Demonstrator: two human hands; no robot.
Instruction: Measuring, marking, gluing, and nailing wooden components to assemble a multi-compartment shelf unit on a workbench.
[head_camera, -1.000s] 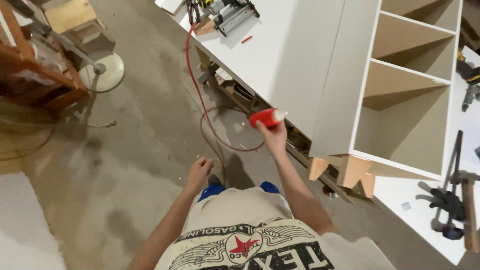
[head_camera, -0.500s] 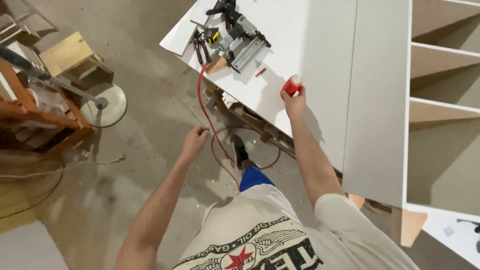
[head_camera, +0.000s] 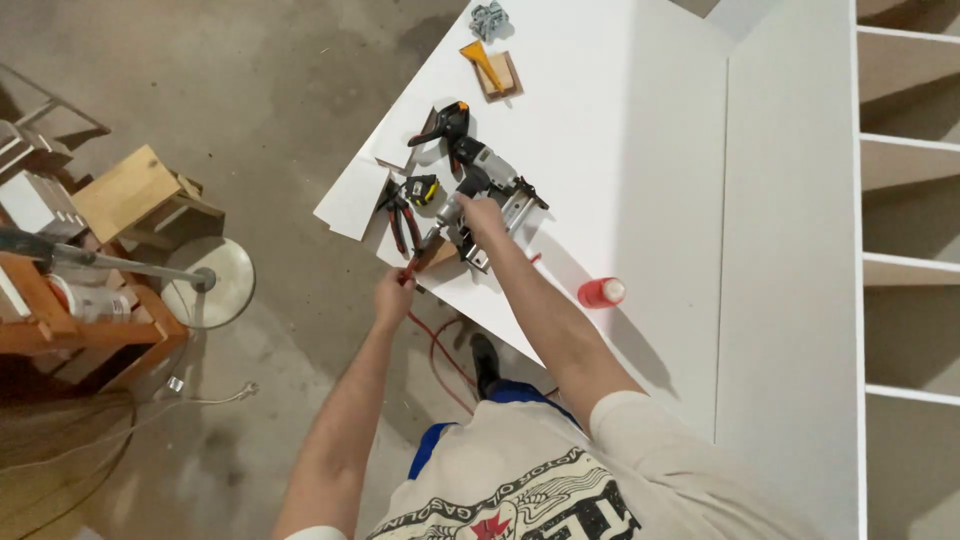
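Here, grey-black nail gun (head_camera: 487, 195), red hose (head_camera: 440, 350), right hand (head_camera: 480, 215) gripping.

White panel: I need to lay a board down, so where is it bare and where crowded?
The white panel is bare between the red bottle and the shelf unit, and above the bottle. Its left corner is crowded: nail gun under the right hand, pliers, clamp.

We're no longer holding the red bottle (head_camera: 600, 292); it's now sitting on the white panel (head_camera: 640, 180). Right hand (head_camera: 480, 215) is now gripping the nail gun (head_camera: 485, 195). Left hand (head_camera: 393, 297) is now pinching the red hose (head_camera: 440, 355) at the panel edge.
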